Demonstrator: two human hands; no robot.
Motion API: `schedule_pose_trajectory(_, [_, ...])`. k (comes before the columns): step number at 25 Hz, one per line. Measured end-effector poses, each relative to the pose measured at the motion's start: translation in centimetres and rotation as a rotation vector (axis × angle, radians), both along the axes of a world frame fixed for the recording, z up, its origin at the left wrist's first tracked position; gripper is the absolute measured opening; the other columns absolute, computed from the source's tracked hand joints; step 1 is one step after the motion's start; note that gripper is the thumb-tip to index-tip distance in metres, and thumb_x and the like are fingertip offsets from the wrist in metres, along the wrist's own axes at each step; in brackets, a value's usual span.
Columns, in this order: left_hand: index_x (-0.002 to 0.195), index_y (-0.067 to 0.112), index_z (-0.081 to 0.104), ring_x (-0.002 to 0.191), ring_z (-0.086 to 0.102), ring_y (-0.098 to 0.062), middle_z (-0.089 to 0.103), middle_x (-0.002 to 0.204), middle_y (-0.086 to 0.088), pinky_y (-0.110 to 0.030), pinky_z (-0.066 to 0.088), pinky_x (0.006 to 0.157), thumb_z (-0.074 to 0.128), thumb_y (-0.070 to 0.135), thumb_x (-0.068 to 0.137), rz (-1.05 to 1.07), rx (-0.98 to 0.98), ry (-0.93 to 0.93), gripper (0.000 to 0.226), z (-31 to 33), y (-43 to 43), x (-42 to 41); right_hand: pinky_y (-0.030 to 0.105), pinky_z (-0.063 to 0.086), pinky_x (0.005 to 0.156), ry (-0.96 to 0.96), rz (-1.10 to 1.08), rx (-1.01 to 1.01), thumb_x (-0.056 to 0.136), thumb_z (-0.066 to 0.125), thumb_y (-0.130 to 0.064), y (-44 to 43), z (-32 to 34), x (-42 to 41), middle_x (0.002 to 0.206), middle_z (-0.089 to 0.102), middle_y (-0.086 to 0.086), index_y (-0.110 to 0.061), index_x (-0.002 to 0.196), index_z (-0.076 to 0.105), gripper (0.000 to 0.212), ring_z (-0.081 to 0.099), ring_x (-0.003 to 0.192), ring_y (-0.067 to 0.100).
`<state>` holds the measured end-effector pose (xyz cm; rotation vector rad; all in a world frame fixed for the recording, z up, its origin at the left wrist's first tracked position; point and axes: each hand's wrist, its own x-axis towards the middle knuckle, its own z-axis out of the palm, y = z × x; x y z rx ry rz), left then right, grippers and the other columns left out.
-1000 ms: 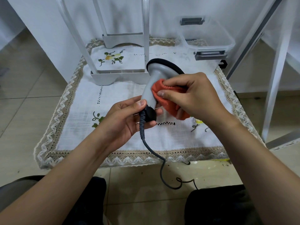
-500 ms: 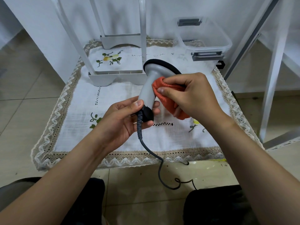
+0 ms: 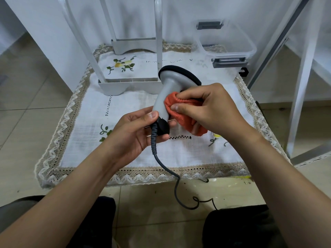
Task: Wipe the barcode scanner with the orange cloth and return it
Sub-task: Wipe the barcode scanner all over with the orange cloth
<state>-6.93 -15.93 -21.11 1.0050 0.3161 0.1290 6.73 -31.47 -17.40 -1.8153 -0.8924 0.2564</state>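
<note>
The grey barcode scanner point(image 3: 167, 90) is held above the embroidered white tablecloth point(image 3: 125, 108), head pointing away from me. My left hand point(image 3: 138, 131) grips the black base of its handle, where the dark cable point(image 3: 161, 161) comes out and hangs to the floor. My right hand point(image 3: 209, 110) is bunched around the orange cloth point(image 3: 180, 111) and presses it against the right side of the handle, just below the head.
A white plastic stand point(image 3: 129, 83) with upright legs sits at the back of the low table. A clear lidded plastic box point(image 3: 227, 42) stands at the back right. Metal frame legs point(image 3: 302, 81) rise on the right. Tiled floor surrounds the table.
The orange cloth under my right hand has slid slightly down the scanner handle toward my left hand. The scanner stays held in nearly the same pose.
</note>
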Motion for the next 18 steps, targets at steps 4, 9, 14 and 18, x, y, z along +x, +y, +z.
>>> schedule_pose_trajectory(4, [0.129, -0.005, 0.063, 0.106, 0.074, -0.029, 0.072, 0.120, -0.025, -0.030, 0.061, 0.068, 0.067, 0.022, 0.087, -0.023, 0.013, -0.021, 0.050, 0.1, -0.1, -0.1, 0.036, 0.056, 0.043, -0.084, -0.090, 0.009, 0.084, 0.084, -0.016, 0.2, 0.2, -0.1, 0.071, 0.075, -0.015, -0.042, 0.078, 0.073, 0.030, 0.071, 0.052, 0.024])
schedule_pose_trajectory(9, [0.121, -0.005, 0.067, 0.106, 0.075, -0.031, 0.075, 0.111, -0.023, -0.030, 0.061, 0.067, 0.068, 0.019, 0.087, 0.011, -0.007, -0.001, 0.041, 0.0, 0.0, 0.2, 0.033, 0.054, 0.037, -0.058, -0.016, 0.052, 0.084, 0.085, -0.014, -0.1, 0.3, 0.1, 0.070, 0.075, -0.016, -0.037, 0.080, 0.076, 0.025, 0.070, 0.045, 0.024])
schedule_pose_trajectory(14, [0.112, -0.001, 0.072, 0.106, 0.074, -0.037, 0.075, 0.100, -0.021, -0.034, 0.062, 0.068, 0.069, 0.018, 0.084, 0.041, 0.005, 0.022, 0.034, -0.5, 0.0, 0.3, 0.009, 0.047, 0.049, -0.049, 0.044, 0.018, 0.082, 0.086, -0.013, 0.5, -0.6, -0.2, 0.060, 0.067, -0.027, -0.027, 0.089, 0.078, 0.018, 0.066, 0.051, -0.007])
schedule_pose_trajectory(18, [0.104, 0.000, 0.073, 0.084, 0.074, -0.024, 0.075, 0.089, -0.013, -0.033, 0.063, 0.068, 0.065, 0.017, 0.085, 0.061, 0.023, 0.028, 0.027, -0.4, 0.3, 0.3, 0.019, 0.049, 0.040, 0.014, 0.153, -0.031, 0.084, 0.084, -0.009, 0.3, -0.4, -0.5, 0.065, 0.069, -0.022, -0.026, 0.085, 0.078, 0.018, 0.065, 0.044, 0.004])
